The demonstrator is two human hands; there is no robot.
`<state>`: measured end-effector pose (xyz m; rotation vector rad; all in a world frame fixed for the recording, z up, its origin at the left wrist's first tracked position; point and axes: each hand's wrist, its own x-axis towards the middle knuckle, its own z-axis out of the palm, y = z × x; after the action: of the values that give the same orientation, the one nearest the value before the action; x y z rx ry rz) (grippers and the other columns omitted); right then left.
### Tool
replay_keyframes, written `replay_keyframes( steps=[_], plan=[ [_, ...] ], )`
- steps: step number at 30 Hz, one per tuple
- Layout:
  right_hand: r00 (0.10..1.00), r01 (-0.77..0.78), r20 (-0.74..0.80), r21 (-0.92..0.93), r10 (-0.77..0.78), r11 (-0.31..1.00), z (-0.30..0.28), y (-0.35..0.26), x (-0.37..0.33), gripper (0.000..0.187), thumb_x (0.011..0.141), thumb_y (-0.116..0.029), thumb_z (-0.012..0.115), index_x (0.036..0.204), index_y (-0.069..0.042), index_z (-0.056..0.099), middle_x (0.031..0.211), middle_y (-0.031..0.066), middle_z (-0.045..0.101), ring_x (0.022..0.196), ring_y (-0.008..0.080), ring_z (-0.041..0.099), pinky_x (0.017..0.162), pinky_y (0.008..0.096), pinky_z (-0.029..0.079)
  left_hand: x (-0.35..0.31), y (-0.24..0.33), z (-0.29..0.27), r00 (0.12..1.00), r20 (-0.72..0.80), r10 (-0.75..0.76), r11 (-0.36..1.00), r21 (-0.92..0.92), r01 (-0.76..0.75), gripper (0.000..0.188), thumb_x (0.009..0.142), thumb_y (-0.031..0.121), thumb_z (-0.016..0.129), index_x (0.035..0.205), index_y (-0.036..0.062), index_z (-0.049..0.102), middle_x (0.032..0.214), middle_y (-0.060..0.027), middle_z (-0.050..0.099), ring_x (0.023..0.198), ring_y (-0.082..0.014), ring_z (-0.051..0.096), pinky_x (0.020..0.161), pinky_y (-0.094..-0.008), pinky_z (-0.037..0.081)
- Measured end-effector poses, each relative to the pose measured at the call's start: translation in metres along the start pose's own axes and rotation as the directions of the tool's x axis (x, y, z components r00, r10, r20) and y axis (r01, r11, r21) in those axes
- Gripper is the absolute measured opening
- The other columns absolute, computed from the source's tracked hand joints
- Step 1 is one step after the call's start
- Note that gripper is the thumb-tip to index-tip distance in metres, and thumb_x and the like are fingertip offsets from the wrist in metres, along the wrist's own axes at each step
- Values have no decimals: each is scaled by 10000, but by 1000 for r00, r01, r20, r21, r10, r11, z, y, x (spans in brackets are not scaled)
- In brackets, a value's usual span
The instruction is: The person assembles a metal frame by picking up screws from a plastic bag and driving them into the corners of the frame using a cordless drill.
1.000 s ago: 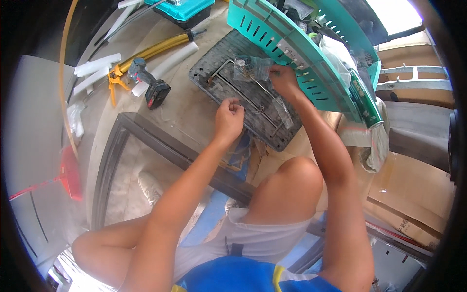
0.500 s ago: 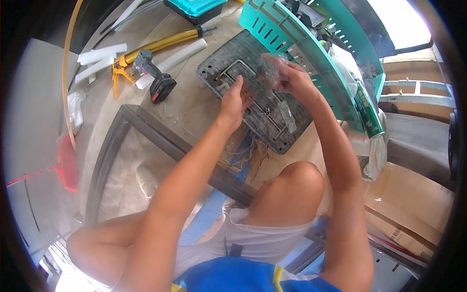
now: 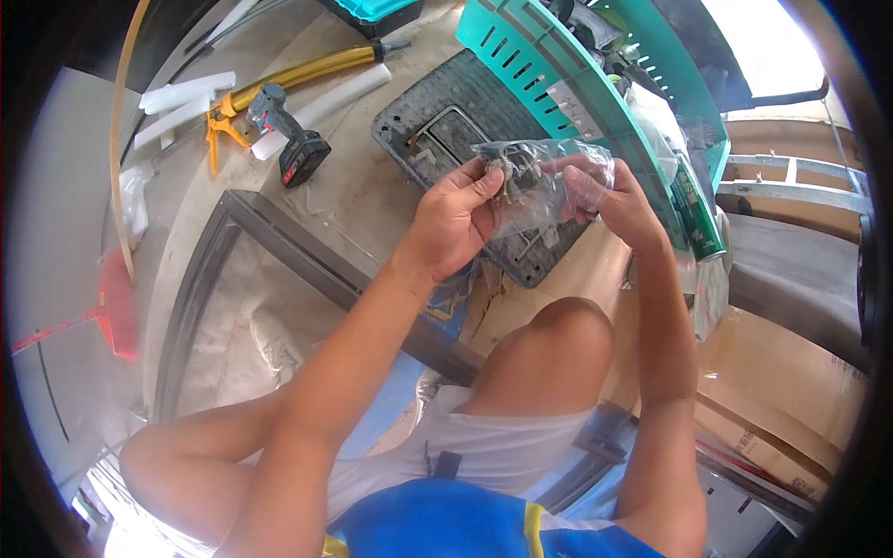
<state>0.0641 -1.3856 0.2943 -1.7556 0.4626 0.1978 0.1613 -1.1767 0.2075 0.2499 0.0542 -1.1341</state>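
Between my two hands hangs a clear plastic bag with small metal parts, perhaps screws, bunched at its left end. My left hand is closed on that end, thumb on top of the bag. The right end is gripped in my right hand. Under the bag lies a dark grey, scuffed plastic board, partly hidden by my hands. A bent metal rod and other thin metal pieces rest on it.
A teal slatted basket full of items stands behind the board, with a green spray can at its side. A dark metal frame crosses the floor before me. Leftward lie a cordless drill and a yellow caulking gun. Cardboard is at right.
My left hand has gone from open to closed on the bag's left end. The bag is now stretched out between both hands, slightly lower than before.
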Motion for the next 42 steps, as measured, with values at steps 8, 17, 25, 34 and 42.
replay_keyframes(
  steps=[8,17,25,34,42],
  plan=[
    [997,56,-52,-24,-57,998,14,-7,0,324,991,-318,708,1088,-10,741,792,30,707,665,81,622,548,240,454,-6,10,7,999,38,-18,999,-38,20,357,1071,101,406,1384,-28,520,1356,-152,620,1252,-260,612,1127,-441,463],
    [1000,0,-8,55,0,998,22,-6,1,379,1037,-368,627,961,-10,728,748,35,688,648,111,627,573,276,473,-23,23,17,1000,-10,-8,997,-82,8,556,925,-56,345,1475,-49,426,1469,-192,523,1350,-300,538,1191,-461,404],
    [993,88,-81,64,-83,994,36,-22,1,246,1008,-258,683,1093,-37,749,721,-4,635,599,70,575,545,229,432,-26,32,16,1000,9,19,999,-35,-19,603,906,-117,318,1487,-18,440,1408,-156,559,1296,-268,564,1157,-434,430],
    [979,111,-163,-55,-118,992,37,-17,2,227,948,-231,768,1029,-21,744,779,-5,683,648,54,564,566,245,457,-37,34,34,989,143,37,990,-143,-17,691,816,-154,339,1496,-37,386,1457,-198,501,1407,-306,449,1247,-454,283],
    [991,37,-135,81,-26,996,33,-26,-1,237,1003,-265,700,988,-33,747,821,21,725,650,56,594,561,257,475,-33,32,28,982,186,43,989,-148,-15,625,806,-31,446,1431,-56,458,1447,-196,540,1383,-317,487,1242,-469,288]
  ],
)
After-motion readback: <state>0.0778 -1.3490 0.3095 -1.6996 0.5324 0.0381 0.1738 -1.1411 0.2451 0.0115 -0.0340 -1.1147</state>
